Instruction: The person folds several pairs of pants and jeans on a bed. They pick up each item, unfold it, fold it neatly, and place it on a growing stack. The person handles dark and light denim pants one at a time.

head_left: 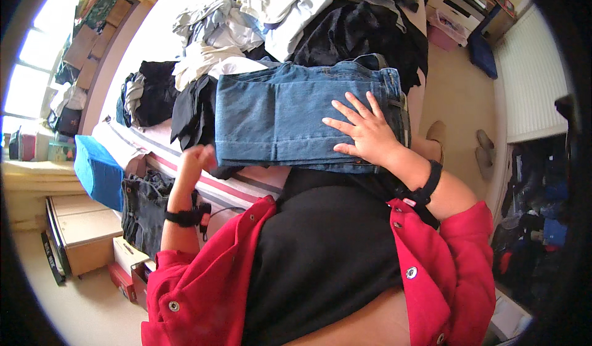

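A pair of blue jeans point(265, 115), folded into a wide rectangle, lies in front of me. Flat on its right part rests my right hand point(367, 130), fingers spread and holding nothing. My left hand point(198, 160) is closed with curled fingers beside the near left corner of the jeans. Whether anything is inside those fingers is hidden. Black cloth point(194, 111) sticks out along the left side of the jeans, just beyond my left hand.
A heap of white clothes point(240, 13) and black clothes point(357, 34) covers the far bed. Folded dark clothes point(157, 93) lie farther left. Left of the striped bedcover point(163, 161) are a blue box point(98, 170) and dark jeans point(145, 210). Slippers point(484, 148) lie on the right floor.
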A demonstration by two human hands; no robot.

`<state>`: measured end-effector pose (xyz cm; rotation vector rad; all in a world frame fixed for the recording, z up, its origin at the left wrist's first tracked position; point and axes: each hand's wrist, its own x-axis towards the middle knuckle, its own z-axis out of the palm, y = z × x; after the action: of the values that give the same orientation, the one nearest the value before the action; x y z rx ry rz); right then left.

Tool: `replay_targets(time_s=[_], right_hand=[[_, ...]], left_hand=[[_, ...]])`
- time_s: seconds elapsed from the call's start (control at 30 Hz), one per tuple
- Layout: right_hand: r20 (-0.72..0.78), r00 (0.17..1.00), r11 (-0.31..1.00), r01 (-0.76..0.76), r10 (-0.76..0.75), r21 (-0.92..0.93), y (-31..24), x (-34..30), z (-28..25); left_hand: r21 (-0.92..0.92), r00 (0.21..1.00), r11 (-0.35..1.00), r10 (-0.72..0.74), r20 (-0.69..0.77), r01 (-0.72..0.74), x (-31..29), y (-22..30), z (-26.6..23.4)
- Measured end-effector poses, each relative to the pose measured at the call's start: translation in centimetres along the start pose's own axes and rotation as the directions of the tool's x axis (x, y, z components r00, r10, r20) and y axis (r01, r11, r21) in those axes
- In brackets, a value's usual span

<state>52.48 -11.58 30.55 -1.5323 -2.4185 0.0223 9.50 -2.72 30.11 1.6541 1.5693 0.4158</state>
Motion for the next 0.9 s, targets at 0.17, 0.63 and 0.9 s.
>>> replay_targets(time_s=[0.17, 0.63, 0.9], right_hand=[[-0.001, 1.000, 1.000, -0.003, 0.003, -0.009, -0.1, 0.2, -0.3], [0.033, 0.996, 0.996, -0.080, 0.081, -0.036, -1.8, 0.8, -0.7], [-0.090, 0.974, 0.978, -0.202, 0.206, 0.050, -4.2, 4.3, 1.5]], left_hand=[[-0.085, 0.997, 0.995, -0.062, -0.038, 0.059, 5.2, 0.4, 2.6], [-0.767, 0.981, 0.636, 0.189, 0.051, -0.083, 1.7, 12.2, -4.3], [-0.869, 0.907, 0.471, 0.286, 0.309, 0.148, -2.6, 27.5, 0.2]])
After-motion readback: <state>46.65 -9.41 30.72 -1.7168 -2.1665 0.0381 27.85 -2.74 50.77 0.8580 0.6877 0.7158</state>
